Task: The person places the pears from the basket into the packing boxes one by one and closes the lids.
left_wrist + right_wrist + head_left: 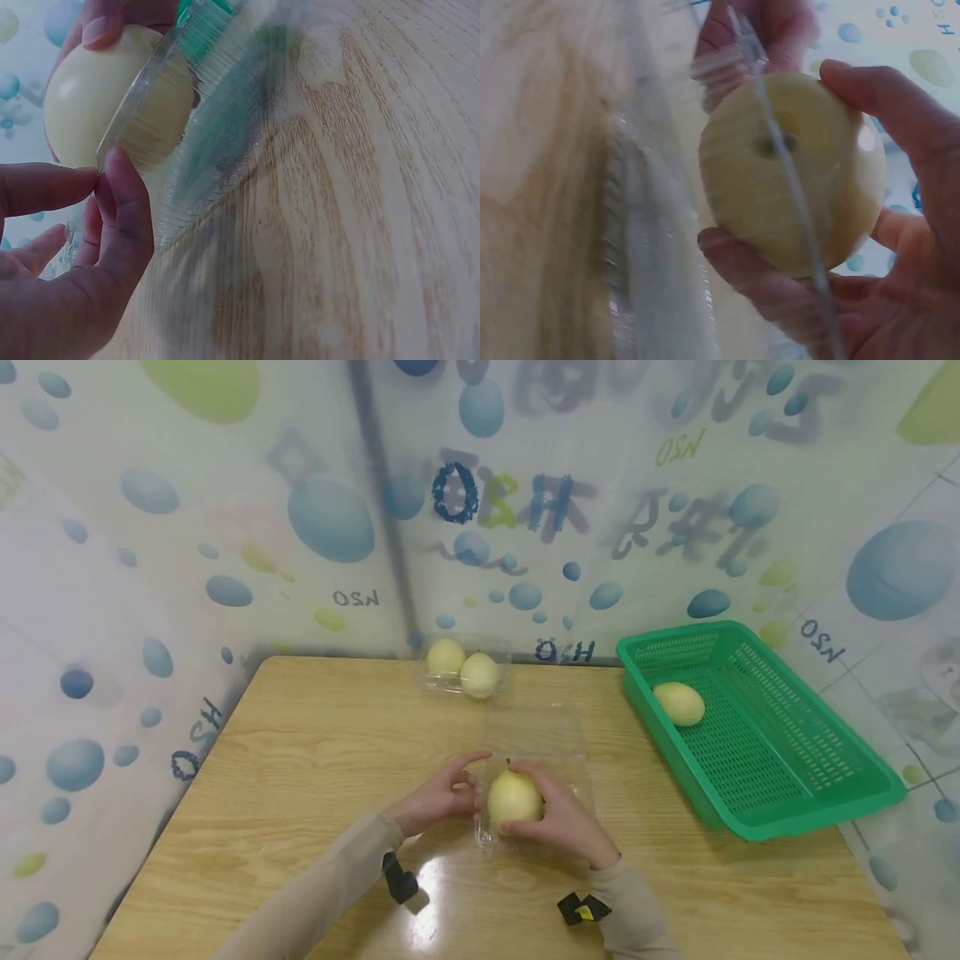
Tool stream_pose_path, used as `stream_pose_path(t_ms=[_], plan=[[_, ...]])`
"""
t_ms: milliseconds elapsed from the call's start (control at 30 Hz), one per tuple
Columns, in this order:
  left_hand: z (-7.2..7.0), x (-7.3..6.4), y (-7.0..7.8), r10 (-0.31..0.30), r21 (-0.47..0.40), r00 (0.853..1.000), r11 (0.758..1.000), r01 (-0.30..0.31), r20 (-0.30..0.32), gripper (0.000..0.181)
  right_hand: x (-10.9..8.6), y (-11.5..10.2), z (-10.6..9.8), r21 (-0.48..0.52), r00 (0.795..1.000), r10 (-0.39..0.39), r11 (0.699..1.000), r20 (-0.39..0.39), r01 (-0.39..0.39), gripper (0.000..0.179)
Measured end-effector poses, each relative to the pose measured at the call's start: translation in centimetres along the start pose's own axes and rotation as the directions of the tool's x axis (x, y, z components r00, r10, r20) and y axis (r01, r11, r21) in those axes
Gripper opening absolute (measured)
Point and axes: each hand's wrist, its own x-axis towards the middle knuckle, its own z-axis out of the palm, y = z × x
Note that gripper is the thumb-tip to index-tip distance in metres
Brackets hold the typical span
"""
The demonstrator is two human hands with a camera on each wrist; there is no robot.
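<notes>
A pale yellow pear (514,802) is in my right hand (564,822), its thumb and fingers gripping the sides. Part of the fruit shows through the clear wall of an open plastic clamshell box (217,120), so it sits partly inside the rim. At the box's left edge, my left hand (444,795) pinches the rim between thumb and fingers, seen close up in the left wrist view. The raised lid (534,729) leans away at the back. In the right wrist view the pear (817,195) shows its dark blossom end.
Behind, against the wall, a second clear box (431,681) holds two pears (480,675). A green plastic basket (817,818) stands at the right with one pear (678,703) in it. Everything rests on a wooden table (337,718).
</notes>
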Motion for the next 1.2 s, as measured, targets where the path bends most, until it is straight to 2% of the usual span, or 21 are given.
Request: stream_pose_path(t_ms=[300,567,733,1200], plan=[[-0.1,0.1,-0.2,-0.006,-0.011,1.000,1.000,0.006,0.005,0.077,0.0,-0.1,0.9,0.021,0.999,0.041,0.999,0.008,-0.041,0.080],[-0.1,0.1,0.0,-0.002,-0.006,1.000,1.000,0.002,0.013,0.079,0.0,0.2,1.3,-0.065,0.998,0.055,0.996,0.013,-0.054,0.079],[-0.1,0.1,0.0,0.001,-0.013,1.000,1.000,0.000,0.014,0.078,-0.1,0.3,1.6,-0.068,0.996,0.083,0.994,-0.011,-0.083,0.079],[-0.3,0.0,-0.1,-0.015,-0.020,1.000,1.000,0.015,0.011,0.077,-0.7,-0.1,1.0,-0.110,0.998,0.061,0.992,0.016,-0.059,0.087]])
